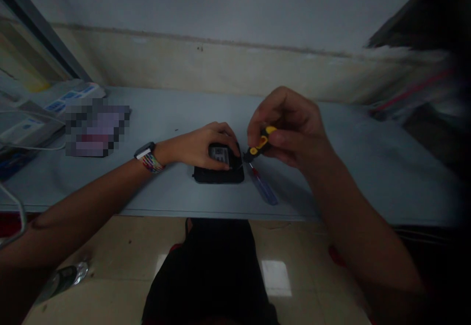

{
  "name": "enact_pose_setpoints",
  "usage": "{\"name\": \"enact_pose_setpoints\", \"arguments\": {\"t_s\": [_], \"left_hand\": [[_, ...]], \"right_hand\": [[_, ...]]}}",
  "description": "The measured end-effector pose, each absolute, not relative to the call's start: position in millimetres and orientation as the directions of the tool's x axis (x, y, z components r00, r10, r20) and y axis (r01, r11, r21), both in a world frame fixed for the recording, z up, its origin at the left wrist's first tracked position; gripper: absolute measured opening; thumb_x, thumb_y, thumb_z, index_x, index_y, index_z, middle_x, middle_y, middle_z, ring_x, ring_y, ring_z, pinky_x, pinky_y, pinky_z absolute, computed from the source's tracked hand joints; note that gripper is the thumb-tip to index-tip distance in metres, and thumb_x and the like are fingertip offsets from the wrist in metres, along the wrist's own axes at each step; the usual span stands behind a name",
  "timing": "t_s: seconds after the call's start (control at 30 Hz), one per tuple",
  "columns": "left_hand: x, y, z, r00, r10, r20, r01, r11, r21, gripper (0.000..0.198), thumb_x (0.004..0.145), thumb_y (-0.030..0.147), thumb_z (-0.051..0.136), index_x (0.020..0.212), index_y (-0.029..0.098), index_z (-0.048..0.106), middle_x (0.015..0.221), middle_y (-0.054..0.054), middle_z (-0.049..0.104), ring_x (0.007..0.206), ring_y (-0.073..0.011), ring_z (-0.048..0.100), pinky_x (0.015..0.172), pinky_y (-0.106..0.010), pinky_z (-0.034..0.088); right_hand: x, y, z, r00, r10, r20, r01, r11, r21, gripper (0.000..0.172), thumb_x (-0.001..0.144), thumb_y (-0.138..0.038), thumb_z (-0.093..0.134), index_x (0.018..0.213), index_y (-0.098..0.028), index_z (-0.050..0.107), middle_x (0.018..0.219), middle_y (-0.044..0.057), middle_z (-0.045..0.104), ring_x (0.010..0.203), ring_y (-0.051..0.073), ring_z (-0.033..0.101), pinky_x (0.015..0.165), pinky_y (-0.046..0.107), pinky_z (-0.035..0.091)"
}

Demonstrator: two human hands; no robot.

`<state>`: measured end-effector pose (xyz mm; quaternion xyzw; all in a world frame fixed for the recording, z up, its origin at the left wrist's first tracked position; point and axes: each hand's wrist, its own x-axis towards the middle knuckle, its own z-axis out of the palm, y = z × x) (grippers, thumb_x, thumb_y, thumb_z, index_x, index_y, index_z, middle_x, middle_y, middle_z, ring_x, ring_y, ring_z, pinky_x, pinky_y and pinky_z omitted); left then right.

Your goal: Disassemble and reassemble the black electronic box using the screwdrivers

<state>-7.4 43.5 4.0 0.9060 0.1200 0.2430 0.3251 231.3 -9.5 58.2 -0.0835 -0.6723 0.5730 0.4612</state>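
A small black device (219, 173) lies open on the pale table (165, 128), with a label showing inside it. My left hand (200, 146) rests on top of it, fingers curled over its upper edge and holding it down. My right hand (290, 128) is closed in a pinch round a yellow-and-black screwdriver (259, 144), whose tip points down at the device's right side. A second screwdriver with a clear blue handle (265, 187) lies on the table just right of the device. A watch with a coloured band sits on my left wrist.
At the far left lie white boxes with blue print (55, 101), a cable (25, 146) and a blurred-out item. The wall runs close behind the table. Below the front edge are my dark lap and a tiled floor, with a plastic bottle (64, 278) at lower left.
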Motion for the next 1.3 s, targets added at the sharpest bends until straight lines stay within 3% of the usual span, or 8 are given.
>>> {"name": "enact_pose_setpoints", "arguments": {"t_s": [0.1, 0.23, 0.47, 0.67, 0.9, 1.03, 1.1, 1.3], "left_hand": [[-6.7, 43.3, 4.7, 0.851, 0.373, 0.370, 0.056, -0.764, 0.643, 0.036, 0.085, 0.039, 0.093, 0.116, 0.024, 0.084, 0.127, -0.012, 0.074, 0.123, -0.0300, 0.069, 0.118, -0.050, 0.052], [-6.2, 41.7, 8.6, 0.859, 0.373, 0.352, 0.054, -0.748, 0.661, 0.033, 0.085, 0.039, 0.093, 0.113, 0.023, 0.085, 0.123, -0.012, 0.076, 0.118, -0.0293, 0.071, 0.115, -0.048, 0.054], [-7.0, 43.4, 6.5, 0.857, 0.371, 0.356, 0.060, -0.759, 0.648, 0.036, 0.085, 0.040, 0.093, 0.116, 0.025, 0.084, 0.126, -0.012, 0.074, 0.123, -0.0298, 0.069, 0.119, -0.050, 0.052], [-7.5, 44.4, 3.7, 0.854, 0.372, 0.364, 0.061, -0.766, 0.641, 0.037, 0.085, 0.040, 0.093, 0.117, 0.025, 0.084, 0.129, -0.012, 0.074, 0.126, -0.0303, 0.069, 0.119, -0.049, 0.052], [-6.9, 42.9, 5.6, 0.858, 0.374, 0.353, 0.064, -0.759, 0.648, 0.035, 0.085, 0.040, 0.093, 0.115, 0.024, 0.084, 0.126, -0.012, 0.075, 0.123, -0.0298, 0.069, 0.118, -0.049, 0.052], [-7.7, 43.2, 4.9, 0.854, 0.380, 0.354, 0.075, -0.765, 0.640, 0.036, 0.085, 0.041, 0.092, 0.117, 0.027, 0.084, 0.129, -0.011, 0.074, 0.126, -0.0304, 0.068, 0.120, -0.051, 0.051], [-8.1, 43.4, 4.6, 0.856, 0.378, 0.352, 0.073, -0.764, 0.641, 0.037, 0.085, 0.041, 0.092, 0.118, 0.026, 0.084, 0.130, -0.012, 0.074, 0.126, -0.0304, 0.068, 0.120, -0.051, 0.051], [-7.9, 43.0, 5.3, 0.858, 0.368, 0.359, 0.061, -0.767, 0.639, 0.037, 0.086, 0.041, 0.092, 0.118, 0.026, 0.083, 0.128, -0.012, 0.075, 0.126, -0.0304, 0.068, 0.119, -0.051, 0.051]], "right_hand": [[230.9, -10.7, 59.3, -0.541, 0.651, 0.532, -0.388, 0.368, -0.845, 0.015, 0.101, -0.031, 0.075, 0.107, -0.021, 0.084, 0.100, 0.005, 0.085, 0.043, 0.005, 0.051, 0.033, 0.019, 0.034], [229.0, -11.3, 63.3, -0.473, 0.727, 0.498, -0.267, 0.421, -0.867, 0.019, 0.090, -0.036, 0.090, 0.092, -0.020, 0.080, 0.105, 0.007, 0.084, 0.049, 0.005, 0.053, 0.041, 0.020, 0.041], [228.3, -12.3, 61.3, -0.471, 0.741, 0.479, -0.295, 0.379, -0.877, 0.034, 0.082, -0.032, 0.096, 0.085, -0.024, 0.064, 0.084, 0.000, 0.081, 0.045, 0.007, 0.049, 0.037, 0.021, 0.035], [231.7, -9.5, 58.4, -0.575, 0.666, 0.475, -0.354, 0.321, -0.879, 0.020, 0.098, -0.036, 0.080, 0.110, -0.020, 0.078, 0.093, 0.003, 0.083, 0.047, 0.007, 0.054, 0.034, 0.019, 0.032], [227.9, -5.7, 59.6, -0.487, 0.693, 0.532, -0.330, 0.418, -0.846, 0.019, 0.088, -0.032, 0.092, 0.091, -0.021, 0.077, 0.101, 0.004, 0.085, 0.043, 0.002, 0.047, 0.038, 0.020, 0.036], [226.0, -5.1, 61.4, -0.467, 0.728, 0.502, -0.310, 0.397, -0.864, 0.035, 0.076, -0.030, 0.100, 0.081, -0.024, 0.066, 0.083, 0.001, 0.082, 0.055, 0.012, 0.066, 0.042, 0.021, 0.046], [227.0, -5.5, 60.6, -0.473, 0.735, 0.486, -0.302, 0.383, -0.873, 0.040, 0.072, -0.028, 0.102, 0.082, -0.025, 0.063, 0.078, -0.001, 0.079, 0.058, 0.014, 0.068, 0.044, 0.021, 0.048], [232.7, -7.6, 57.7, -0.637, 0.578, 0.511, -0.432, 0.281, -0.857, 0.023, 0.104, -0.029, 0.070, 0.123, -0.023, 0.080, 0.100, 0.004, 0.083, 0.042, 0.005, 0.049, 0.033, 0.018, 0.033]]}}
